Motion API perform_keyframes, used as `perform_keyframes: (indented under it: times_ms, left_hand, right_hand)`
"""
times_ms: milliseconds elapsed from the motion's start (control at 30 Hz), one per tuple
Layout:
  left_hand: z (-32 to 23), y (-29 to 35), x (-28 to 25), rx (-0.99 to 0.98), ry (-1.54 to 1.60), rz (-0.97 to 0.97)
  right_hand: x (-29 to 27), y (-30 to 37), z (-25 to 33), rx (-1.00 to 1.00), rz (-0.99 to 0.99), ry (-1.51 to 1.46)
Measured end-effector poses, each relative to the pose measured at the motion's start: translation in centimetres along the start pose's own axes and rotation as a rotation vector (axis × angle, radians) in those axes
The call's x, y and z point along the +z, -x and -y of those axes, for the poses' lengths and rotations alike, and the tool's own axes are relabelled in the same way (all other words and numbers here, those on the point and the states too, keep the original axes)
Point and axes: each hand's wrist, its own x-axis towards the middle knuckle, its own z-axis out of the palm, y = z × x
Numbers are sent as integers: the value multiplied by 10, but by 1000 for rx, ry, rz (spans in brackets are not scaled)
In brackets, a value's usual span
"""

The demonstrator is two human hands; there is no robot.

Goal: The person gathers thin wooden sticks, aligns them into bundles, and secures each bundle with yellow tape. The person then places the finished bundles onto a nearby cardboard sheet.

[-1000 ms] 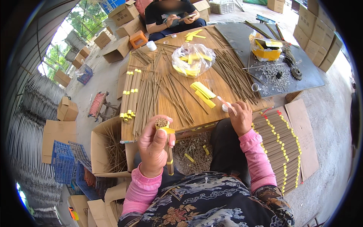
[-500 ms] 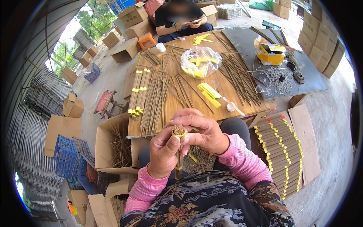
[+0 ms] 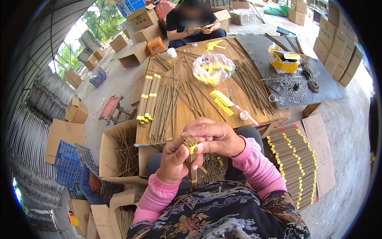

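Note:
My left hand [image 3: 172, 162] is closed around an upright bundle of thin brown incense sticks [image 3: 190, 141], whose top ends face up at me. Around its upper end runs a yellow paper strip [image 3: 191, 149], and a second yellow band [image 3: 193, 181] circles it lower down. My right hand [image 3: 219, 137] arches over from the right, thumb and fingers pinching the strip at the bundle's side. Beyond my hands, loose sticks [image 3: 164, 115] and several finished bundles [image 3: 148, 97] with yellow bands lie on the wooden table [image 3: 187, 126].
More yellow strips [image 3: 221, 101], a plastic bag [image 3: 213, 68] and a small white pot [image 3: 243, 116] with a flat stick sit on the table. Banded bundles [image 3: 292, 165] lie in rows at right. An open carton [image 3: 107, 159] of sticks stands left. A person [image 3: 193, 24] sits opposite with a phone.
Both hands and the bundle sit slightly further right in the picture. The bundle has turned or tilted a little, so more of the yellow strip near its top shows.

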Motion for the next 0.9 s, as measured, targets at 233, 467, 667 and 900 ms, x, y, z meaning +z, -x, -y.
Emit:
perform_keyframes:
  times_ms: [233,467,667,900]
  left_hand:
    - [-2,-4,-2,-40,25,-52]
    - [4,-3,-7,18,16,-11]
    - [1,-2,-8,-12,63,21]
    - [-7,-3,-11,-115,120,121]
  right_hand:
    - [1,-4,8,137,-29,-113]
    - [-5,-12,5,18,61,86]
    - [-10,-15,3,10,111,12]
    - [-11,-20,4,20,129,-100]
